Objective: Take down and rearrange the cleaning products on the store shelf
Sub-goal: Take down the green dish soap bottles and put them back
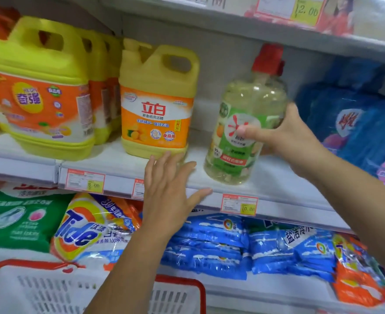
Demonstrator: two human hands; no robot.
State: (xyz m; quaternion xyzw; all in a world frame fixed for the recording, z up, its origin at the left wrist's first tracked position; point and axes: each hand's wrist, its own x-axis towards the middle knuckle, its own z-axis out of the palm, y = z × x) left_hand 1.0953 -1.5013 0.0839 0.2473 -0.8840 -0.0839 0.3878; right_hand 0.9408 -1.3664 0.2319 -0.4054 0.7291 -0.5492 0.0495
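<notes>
the right hand (286,134) is wrapped around the middle of a clear bottle (243,132) with a red cap and green label, the thumb laid across the label front and the remaining fingers hidden behind it. the bottle is tilted, its cap leaning to the right, and its base appears to rest near the front edge of the middle shelf (277,184). the left hand (171,196) is held flat with fingers spread, nothing gripped, its fingertips just at the lower front of a yellow jug (157,103) with an orange label; whether the jug is actually touched cannot be told.

the bottle seems nearly full of pale liquid, so it is judged fairly heavy and liable to slosh; its smooth plastic wall may be slippery, and a grip at the labelled waist, with support under the base, is probably safest. the jug would best be taken by its moulded handle.

further left, larger yellow jugs (42,87) are lined up on the same shelf, and blue bags (357,123) are stacked at the far right. below, detergent bags (91,225) are laid out, and a white basket with a red rim (180,281) is seen nearest.
</notes>
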